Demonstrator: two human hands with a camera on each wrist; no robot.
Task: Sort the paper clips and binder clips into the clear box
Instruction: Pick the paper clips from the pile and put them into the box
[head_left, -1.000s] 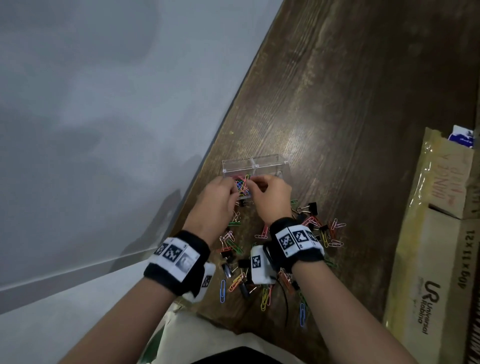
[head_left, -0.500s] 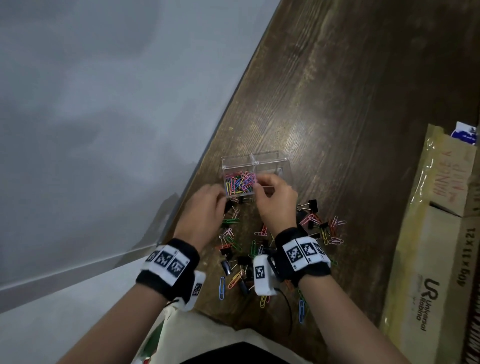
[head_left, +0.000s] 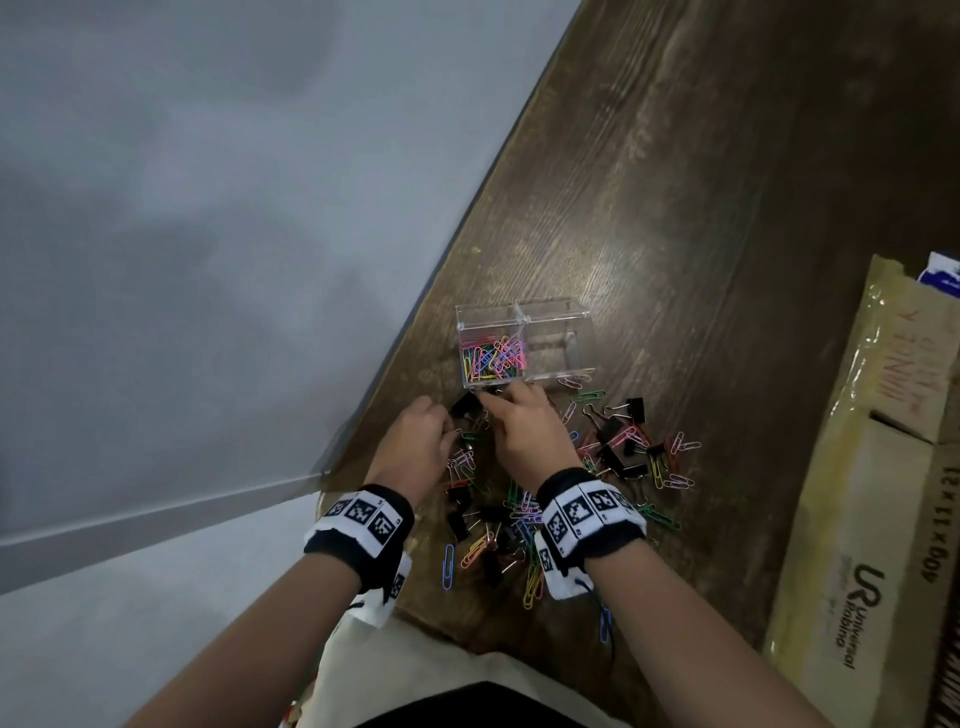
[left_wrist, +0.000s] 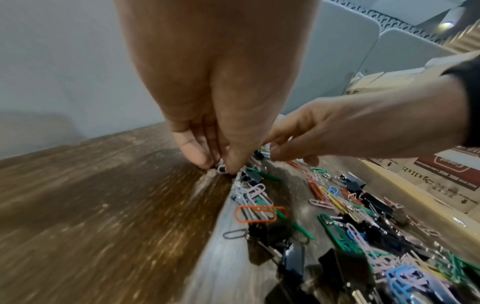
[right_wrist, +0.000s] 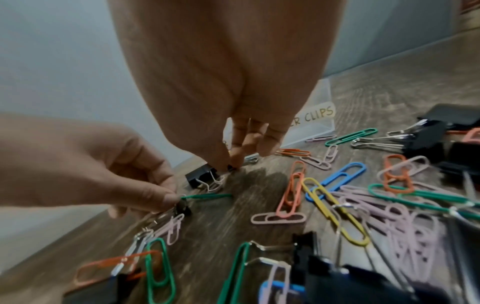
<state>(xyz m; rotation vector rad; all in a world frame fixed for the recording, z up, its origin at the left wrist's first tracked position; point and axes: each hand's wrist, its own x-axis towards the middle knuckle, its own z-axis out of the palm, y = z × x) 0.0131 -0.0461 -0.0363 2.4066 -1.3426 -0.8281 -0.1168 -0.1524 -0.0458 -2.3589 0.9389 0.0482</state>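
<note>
The clear box (head_left: 550, 319) stands on the wooden table with several coloured paper clips (head_left: 493, 358) in its left compartment; its right compartment holds nothing and carries a label ending "CLIPS" (right_wrist: 318, 115). Loose paper clips and black binder clips (head_left: 618, 447) lie scattered in front of it. My left hand (head_left: 445, 425) pinches the end of a green paper clip (right_wrist: 207, 196) at the pile's left edge. My right hand (right_wrist: 230, 166) points down just in front of the box, thumb and forefinger tips together on something small and dark beside a black binder clip (right_wrist: 200, 176).
The table's left edge (head_left: 431, 312) runs diagonally close to my left hand, with grey floor beyond. A long taped cardboard box (head_left: 872, 519) lies along the right side. More clips (head_left: 498, 545) lie between my wrists, near the table's front edge.
Both hands have come back from over the box's left compartment down to the loose pile in front of it. The paper clips in that compartment now show uncovered.
</note>
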